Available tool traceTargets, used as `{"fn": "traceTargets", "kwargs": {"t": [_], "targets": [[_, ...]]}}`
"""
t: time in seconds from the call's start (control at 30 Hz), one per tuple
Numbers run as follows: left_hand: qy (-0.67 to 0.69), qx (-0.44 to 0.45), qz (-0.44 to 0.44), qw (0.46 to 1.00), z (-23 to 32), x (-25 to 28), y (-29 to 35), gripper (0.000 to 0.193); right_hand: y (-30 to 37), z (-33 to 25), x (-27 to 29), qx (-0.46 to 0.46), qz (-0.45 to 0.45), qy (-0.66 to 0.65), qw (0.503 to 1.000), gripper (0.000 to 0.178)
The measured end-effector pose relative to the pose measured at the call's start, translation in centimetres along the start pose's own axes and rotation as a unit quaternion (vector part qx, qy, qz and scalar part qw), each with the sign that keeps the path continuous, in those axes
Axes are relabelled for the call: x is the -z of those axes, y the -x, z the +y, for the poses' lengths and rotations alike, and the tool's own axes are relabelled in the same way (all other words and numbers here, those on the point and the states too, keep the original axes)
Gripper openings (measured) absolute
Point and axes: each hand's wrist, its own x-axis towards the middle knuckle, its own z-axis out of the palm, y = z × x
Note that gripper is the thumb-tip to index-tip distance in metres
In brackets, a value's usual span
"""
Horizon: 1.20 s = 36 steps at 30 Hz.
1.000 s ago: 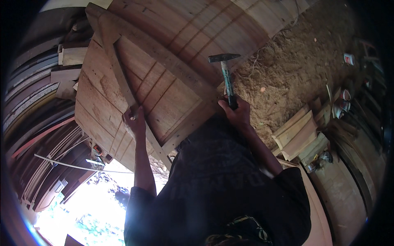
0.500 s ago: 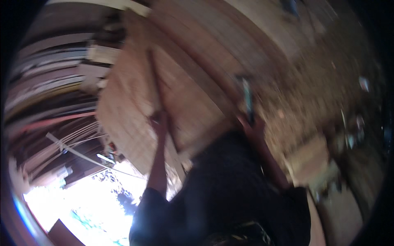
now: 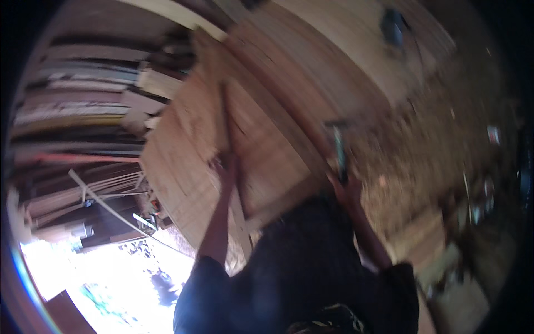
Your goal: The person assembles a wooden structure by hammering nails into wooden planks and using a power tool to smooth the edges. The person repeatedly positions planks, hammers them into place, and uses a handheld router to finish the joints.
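Observation:
A large plywood panel (image 3: 267, 147) with wooden strips along its edges and across it lies in front of my body. My left hand (image 3: 226, 170) is closed around the middle wooden strip (image 3: 238, 214), which runs lengthwise over the panel. In my right hand (image 3: 349, 192), at the panel's near right corner, is a hammer (image 3: 340, 147) with a greenish shaft and dark grip. Its head points away from me, beyond the panel's right edge strip (image 3: 278, 125). My right fingers are partly blurred, and the near end of the panel is hidden by my dark clothing.
Stacked boards (image 3: 83, 100) fill the left side. Wide planks (image 3: 311, 67) lie beyond the panel, with a dark power tool (image 3: 394, 28) at the far right. Brown, debris-strewn ground (image 3: 423, 161) stretches to the right, near wood offcuts (image 3: 417, 236). Bright light comes from the lower left.
The whole view has shifted, so the panel and boards sit a little further right and lower. Both hands keep their holds on the strip and the hammer.

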Motion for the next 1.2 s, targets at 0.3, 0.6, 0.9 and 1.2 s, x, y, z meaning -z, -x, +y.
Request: {"fn": "traceTargets", "kwargs": {"t": [0.3,0.6,0.9,1.2], "targets": [[-0.136,-0.15,0.077,0.976,12.7,1.0,-0.2,0.066,1.1,-1.6,1.5,-0.003,0.07,-0.016,0.997,0.04],[-0.136,-0.118,0.046,0.983,13.0,1.3,-0.6,0.065,1.0,-2.1,1.4,0.075,0.106,0.034,0.991,0.036],[-0.135,-0.176,0.084,0.971,12.2,0.6,-0.5,0.062,5.8,-7.4,5.0,0.156,-0.114,0.101,0.976,0.06],[-0.128,-0.179,0.084,0.972,12.6,0.5,-0.5,0.062,5.8,-6.8,3.6,0.145,-0.128,0.13,0.972,0.06]]}}
